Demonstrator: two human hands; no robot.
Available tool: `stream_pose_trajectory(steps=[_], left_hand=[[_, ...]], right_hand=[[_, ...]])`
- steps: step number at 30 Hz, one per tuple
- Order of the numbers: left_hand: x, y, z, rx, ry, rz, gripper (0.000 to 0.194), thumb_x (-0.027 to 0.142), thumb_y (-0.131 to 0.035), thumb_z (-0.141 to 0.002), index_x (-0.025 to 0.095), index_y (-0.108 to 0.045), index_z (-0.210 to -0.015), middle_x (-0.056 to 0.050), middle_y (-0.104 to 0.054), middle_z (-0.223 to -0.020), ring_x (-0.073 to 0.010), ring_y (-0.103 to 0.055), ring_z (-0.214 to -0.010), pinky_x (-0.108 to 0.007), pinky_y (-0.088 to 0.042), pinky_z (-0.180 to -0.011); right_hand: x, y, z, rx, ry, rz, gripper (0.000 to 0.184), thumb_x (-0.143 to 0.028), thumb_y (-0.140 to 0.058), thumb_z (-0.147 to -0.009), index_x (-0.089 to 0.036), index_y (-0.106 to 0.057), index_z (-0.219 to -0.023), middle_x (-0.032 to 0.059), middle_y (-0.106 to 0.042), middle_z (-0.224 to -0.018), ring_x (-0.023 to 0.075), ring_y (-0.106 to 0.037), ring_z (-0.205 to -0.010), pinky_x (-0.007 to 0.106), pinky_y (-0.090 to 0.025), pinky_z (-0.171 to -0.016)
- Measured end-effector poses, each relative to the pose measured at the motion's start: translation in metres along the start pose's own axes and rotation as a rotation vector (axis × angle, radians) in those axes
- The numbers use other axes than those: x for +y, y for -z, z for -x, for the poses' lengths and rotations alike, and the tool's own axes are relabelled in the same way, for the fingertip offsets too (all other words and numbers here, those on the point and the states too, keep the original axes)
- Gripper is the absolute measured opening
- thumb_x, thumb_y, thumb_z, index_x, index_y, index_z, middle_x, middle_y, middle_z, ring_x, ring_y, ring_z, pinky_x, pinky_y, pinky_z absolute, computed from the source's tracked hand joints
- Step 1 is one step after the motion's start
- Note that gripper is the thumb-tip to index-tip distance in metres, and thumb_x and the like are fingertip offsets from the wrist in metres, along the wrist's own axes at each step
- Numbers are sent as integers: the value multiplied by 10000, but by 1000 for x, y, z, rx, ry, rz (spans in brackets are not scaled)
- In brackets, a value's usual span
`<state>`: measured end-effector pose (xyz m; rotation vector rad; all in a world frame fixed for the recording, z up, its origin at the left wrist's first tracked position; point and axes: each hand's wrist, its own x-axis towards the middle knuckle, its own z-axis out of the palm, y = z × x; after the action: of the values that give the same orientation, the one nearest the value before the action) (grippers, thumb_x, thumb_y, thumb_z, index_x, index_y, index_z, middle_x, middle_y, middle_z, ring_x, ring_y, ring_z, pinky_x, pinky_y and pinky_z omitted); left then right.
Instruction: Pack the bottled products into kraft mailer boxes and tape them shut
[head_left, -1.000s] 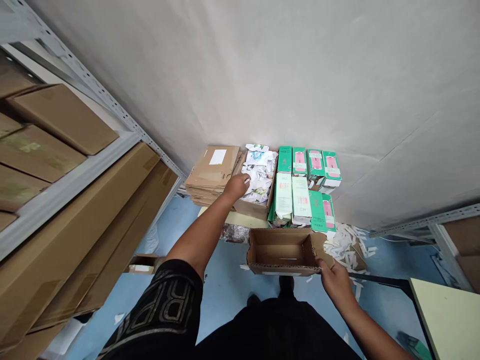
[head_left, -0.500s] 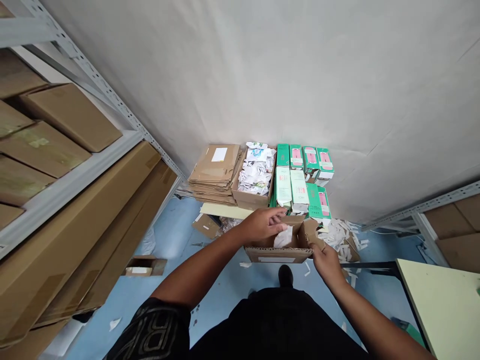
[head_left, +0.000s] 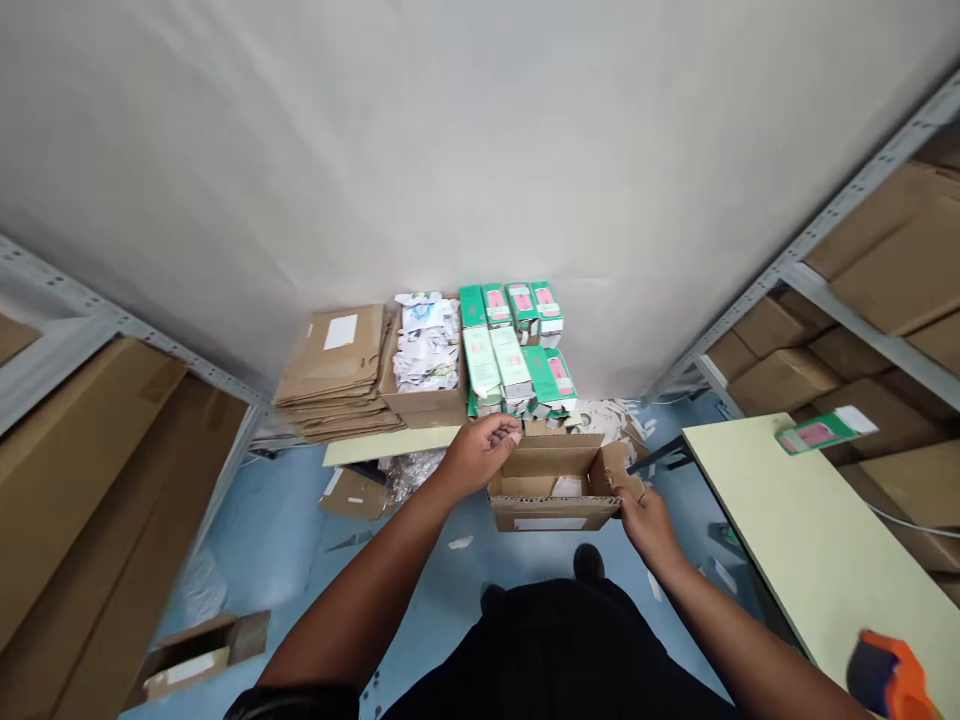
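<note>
An open cardboard box (head_left: 559,520) with a white label is held up in front of my body. A small white paper piece (head_left: 568,487) lies inside it. My right hand (head_left: 649,525) grips the right side flap at the box's near corner. Above the box's left end is my left hand (head_left: 480,455), its fingers curled and the thumb close to them. What those fingers hold, if anything, is hidden.
Behind the box, a low pale table (head_left: 352,447) bears flattened cardboard (head_left: 330,345), a carton of paper scraps (head_left: 427,405) and several green boxes (head_left: 517,345). Another pale table (head_left: 810,520) stands right, with an orange tape dispenser (head_left: 904,680). Loaded shelves flank both sides; scraps litter the floor.
My view has swung to the right. The white paper by my left hand now lies in the box, and that hand has drawn back to the box's left end. My right hand keeps its grip.
</note>
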<state>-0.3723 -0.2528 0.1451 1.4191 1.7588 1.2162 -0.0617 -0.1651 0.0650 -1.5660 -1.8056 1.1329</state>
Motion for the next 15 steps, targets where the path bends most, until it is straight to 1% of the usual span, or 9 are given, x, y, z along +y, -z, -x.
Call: stream_pose_trajectory(steps=[3, 6, 8, 11, 13, 15], left_hand=[[25, -45, -20, -86, -25, 19, 277, 413, -595, -942, 228, -721, -1105, -49, -762, -1053, -194, -701, -929, -328, -577, -869], [57, -103, -51, -219, -78, -12, 252, 391, -604, -926, 240, -728, -1085, -47, -764, -1039, -198, -704, -923, -337, -579, -866], [80, -150, -77, -304, -109, -50, 224, 366, -607, -915, 259, -733, -1066, -36, -765, -1012, -196, -705, -908, -330, -580, -850], [114, -230, -117, -404, -166, -77, 211, 337, -606, -908, 268, -736, -1059, -30, -766, -1013, -189, -709, -911, -315, -576, -850], [134, -285, -143, -461, -204, -82, 223, 334, -614, -904, 260, -732, -1078, -33, -766, -1043, -192, -710, -946, -314, -571, -873], [151, -338, -166, -518, -221, -101, 262, 346, -627, -897, 256, -719, -1125, -37, -763, -1082, -197, -707, -977, -317, -569, -887]], right_hand=[[31, 38, -4, 27, -79, -36, 392, -510, -517, -826, -182, -728, -797, 87, -783, -814, 285, -707, -799, 330, -511, -674], [64, 84, -12, 116, -127, -39, 381, -503, -527, -817, -189, -739, -771, 94, -786, -820, 291, -711, -815, 337, -511, -692], [88, 119, -20, 174, -171, -51, 378, -503, -536, -811, -191, -744, -763, 100, -791, -835, 299, -718, -841, 343, -516, -705], [128, 174, -32, 251, -247, -93, 376, -510, -551, -818, -191, -749, -829, 92, -801, -876, 301, -726, -875, 346, -528, -734], [154, 211, -39, 296, -255, -105, 379, -518, -549, -832, -193, -742, -855, 81, -803, -883, 297, -727, -880, 346, -529, -753], [179, 246, -45, 332, -248, -93, 389, -529, -532, -843, -197, -735, -831, 78, -799, -862, 300, -726, -873, 350, -528, -758]])
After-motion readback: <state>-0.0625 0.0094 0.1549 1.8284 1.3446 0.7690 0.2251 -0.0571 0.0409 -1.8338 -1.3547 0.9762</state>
